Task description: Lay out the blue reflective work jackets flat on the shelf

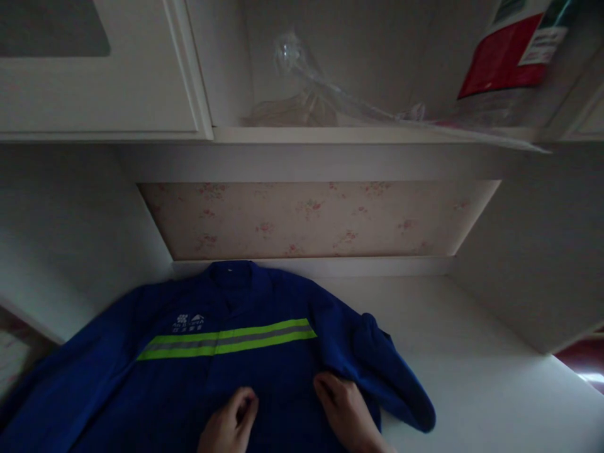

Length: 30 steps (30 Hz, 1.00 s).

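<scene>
The left hand (229,423) is laid on the front of a blue cloth work jacket with a yellow-green and grey reflective stripe (226,371), its grip curled narrow and pinching the fabric. The right hand (346,412) is pressed flat beside the folded-in sleeve, nothing held. The jacket is spread on a white table (472,352), collar toward the flowered wall (311,217).
</scene>
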Each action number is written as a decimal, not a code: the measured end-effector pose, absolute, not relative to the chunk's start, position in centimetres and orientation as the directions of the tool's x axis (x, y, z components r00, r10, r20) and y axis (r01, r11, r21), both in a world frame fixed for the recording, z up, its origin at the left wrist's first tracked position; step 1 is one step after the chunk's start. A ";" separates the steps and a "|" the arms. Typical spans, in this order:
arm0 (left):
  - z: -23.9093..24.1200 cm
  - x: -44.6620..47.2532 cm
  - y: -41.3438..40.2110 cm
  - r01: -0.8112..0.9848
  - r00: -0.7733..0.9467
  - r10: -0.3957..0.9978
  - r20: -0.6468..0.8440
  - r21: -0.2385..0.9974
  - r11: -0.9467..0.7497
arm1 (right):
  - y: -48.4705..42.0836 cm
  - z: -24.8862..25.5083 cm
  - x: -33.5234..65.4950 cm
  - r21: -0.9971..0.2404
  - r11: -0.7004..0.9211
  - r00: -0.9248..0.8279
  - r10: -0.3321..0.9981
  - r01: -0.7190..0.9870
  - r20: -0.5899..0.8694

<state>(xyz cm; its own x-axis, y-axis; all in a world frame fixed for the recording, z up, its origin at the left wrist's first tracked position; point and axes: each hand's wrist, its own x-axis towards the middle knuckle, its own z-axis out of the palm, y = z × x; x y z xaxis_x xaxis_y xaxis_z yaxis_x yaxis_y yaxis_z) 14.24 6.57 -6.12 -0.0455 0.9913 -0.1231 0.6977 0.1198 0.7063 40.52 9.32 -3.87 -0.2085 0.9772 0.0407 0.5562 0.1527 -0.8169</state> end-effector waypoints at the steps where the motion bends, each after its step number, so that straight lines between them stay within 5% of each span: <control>1: -6.0 14.4 6.6 0.729 -0.036 0.991 -0.131 0.674 0.116 | 9.4 -4.3 40.5 -0.810 0.155 -0.221 0.975 0.566 0.032; 9: -6.2 15.2 6.2 0.832 -0.037 0.996 -0.078 0.550 0.074 | 9.9 -4.2 40.0 -0.821 0.089 -0.226 0.973 0.564 -0.051; 30: -5.7 14.5 6.0 0.773 0.032 0.998 -0.051 0.635 0.008 | 9.7 -4.1 40.4 -0.834 0.111 -0.227 0.974 0.540 -0.017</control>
